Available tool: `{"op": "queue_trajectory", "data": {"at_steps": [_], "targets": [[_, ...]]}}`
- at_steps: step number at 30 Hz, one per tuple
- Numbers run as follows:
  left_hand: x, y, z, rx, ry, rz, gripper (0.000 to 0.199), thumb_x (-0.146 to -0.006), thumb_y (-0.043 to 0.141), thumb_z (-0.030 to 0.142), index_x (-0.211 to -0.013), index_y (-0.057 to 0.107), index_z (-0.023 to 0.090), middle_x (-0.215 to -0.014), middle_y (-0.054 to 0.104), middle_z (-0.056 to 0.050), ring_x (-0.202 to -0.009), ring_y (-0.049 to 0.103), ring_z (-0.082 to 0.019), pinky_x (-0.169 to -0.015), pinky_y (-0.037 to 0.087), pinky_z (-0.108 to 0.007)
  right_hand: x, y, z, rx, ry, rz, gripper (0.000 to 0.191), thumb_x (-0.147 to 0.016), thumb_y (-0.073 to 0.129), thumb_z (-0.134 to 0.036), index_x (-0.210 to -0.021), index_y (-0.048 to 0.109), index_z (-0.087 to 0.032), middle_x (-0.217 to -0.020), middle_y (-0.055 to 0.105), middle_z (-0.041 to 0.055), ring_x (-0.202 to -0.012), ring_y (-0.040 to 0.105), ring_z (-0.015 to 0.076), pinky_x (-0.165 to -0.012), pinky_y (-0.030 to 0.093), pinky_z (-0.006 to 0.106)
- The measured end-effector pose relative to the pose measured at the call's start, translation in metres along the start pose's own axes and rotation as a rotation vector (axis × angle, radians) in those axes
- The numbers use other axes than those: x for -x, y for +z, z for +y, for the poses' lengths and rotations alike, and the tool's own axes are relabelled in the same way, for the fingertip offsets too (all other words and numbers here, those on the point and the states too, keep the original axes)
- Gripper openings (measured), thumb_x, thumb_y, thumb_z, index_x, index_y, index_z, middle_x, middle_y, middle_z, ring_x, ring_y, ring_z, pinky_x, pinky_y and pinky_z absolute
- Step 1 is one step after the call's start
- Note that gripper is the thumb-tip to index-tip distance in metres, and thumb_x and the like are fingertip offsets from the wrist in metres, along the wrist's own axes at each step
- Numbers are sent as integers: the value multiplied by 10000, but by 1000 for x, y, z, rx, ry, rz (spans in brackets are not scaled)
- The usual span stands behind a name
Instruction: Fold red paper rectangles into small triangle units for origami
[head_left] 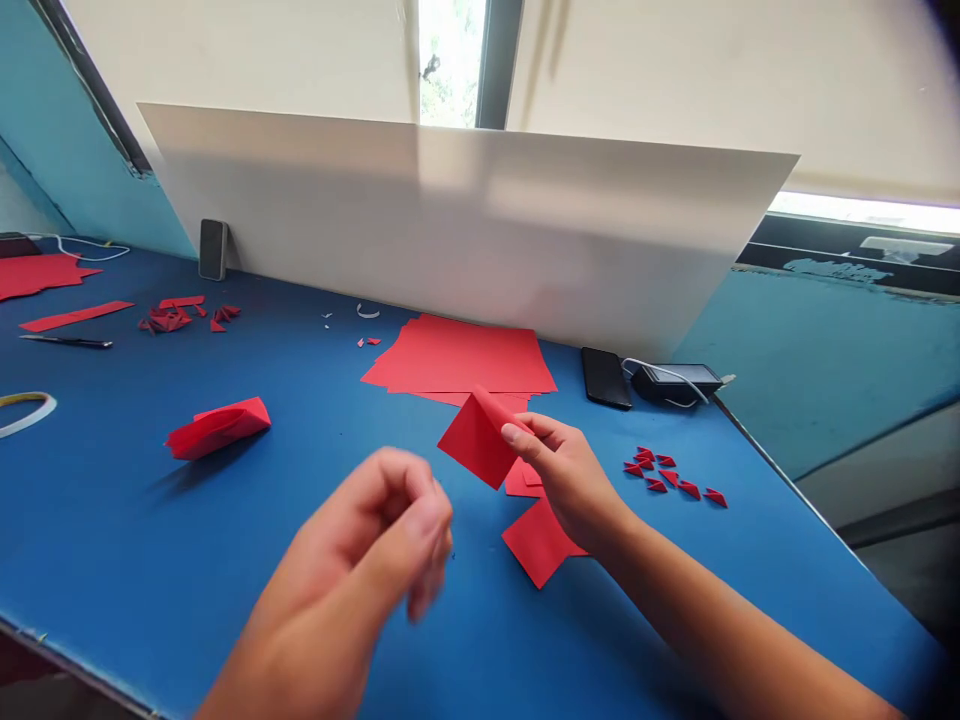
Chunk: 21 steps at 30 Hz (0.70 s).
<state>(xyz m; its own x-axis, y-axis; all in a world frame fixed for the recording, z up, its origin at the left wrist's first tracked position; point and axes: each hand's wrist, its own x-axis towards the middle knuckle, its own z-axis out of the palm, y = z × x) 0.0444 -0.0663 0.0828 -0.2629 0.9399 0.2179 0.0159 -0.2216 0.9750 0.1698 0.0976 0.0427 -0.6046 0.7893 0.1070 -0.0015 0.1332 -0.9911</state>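
My right hand point(566, 465) pinches a square piece of red paper point(480, 440) between thumb and fingers, above the table. The sheet is bent along its upper right side, and one corner points to the left. To the left of it, my left hand point(375, 550) is raised with curled fingers, the thumb resting against the index finger; no paper shows in it. The left fingers are slightly blurred and apart from the held sheet. Beneath my right hand lie red paper squares point(538, 545), partly covered by the hand and wrist.
Large red sheets point(465, 355) lie by a white board point(450, 220). Small folded red triangles point(667, 478) are at right, near a black phone point(606, 378) and a cabled device point(675, 380). Left are a folded red piece point(219, 428), a knife point(67, 342) and red scraps point(169, 318).
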Motion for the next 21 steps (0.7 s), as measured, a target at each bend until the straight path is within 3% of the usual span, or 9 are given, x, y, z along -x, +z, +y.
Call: {"op": "queue_trajectory", "data": {"at_steps": [2, 4, 7, 9, 14, 21], "targets": [[-45, -7, -12, -162, -35, 109, 292, -876, 539, 407, -692, 447, 200, -596, 455, 21, -529, 415, -103, -471, 339, -222, -8, -11, -1, -31, -13, 40, 313, -829, 599, -469, -879, 680, -171, -811, 659, 36, -757, 567, 173, -679, 427, 273], [-91, -8, -27, -260, -6, 130, 283, -882, 520, 382, -692, 422, 196, -574, 428, 43, -505, 386, -90, -466, 316, -210, -15, -21, 0, -68, -12, 83, 335, -810, 609, -491, -824, 673, -163, -755, 636, 35, -724, 555, 172, -650, 424, 271], [-145, 1, -59, -187, 10, 50, 227, -869, 521, 341, -729, 426, 191, -629, 484, 46, -480, 418, -71, -447, 319, -191, -24, -34, 6, -140, 27, 139, 380, -770, 629, -536, -756, 649, -156, -712, 616, 34, -683, 553, 174, -613, 429, 273], [-166, 9, -81, -83, -9, 36, 209, -878, 493, 338, -744, 422, 194, -638, 515, 48, -428, 410, -61, -416, 316, -189, -29, -41, 13, -125, 28, 186, 410, -748, 637, -560, -695, 628, -154, -666, 595, 25, -635, 535, 163, -584, 422, 267], [-176, 14, -120, -46, -19, 38, 259, -766, 677, 374, -702, 559, 152, -496, 523, 47, -412, 474, -82, -429, 379, -198, -35, -53, 33, -106, 49, 226, 406, -784, 612, -543, -733, 640, -142, -652, 584, 16, -576, 498, 132, -531, 381, 238], [-176, 9, -121, 32, -185, -38, 245, -748, 700, 354, -770, 669, 112, -609, 650, -30, -542, 617, -143, -553, 520, -251, -39, -63, 47, -137, 40, 231, 372, -821, 588, -514, -743, 641, -155, -674, 581, 8, -597, 496, 136, -542, 381, 236]]}}
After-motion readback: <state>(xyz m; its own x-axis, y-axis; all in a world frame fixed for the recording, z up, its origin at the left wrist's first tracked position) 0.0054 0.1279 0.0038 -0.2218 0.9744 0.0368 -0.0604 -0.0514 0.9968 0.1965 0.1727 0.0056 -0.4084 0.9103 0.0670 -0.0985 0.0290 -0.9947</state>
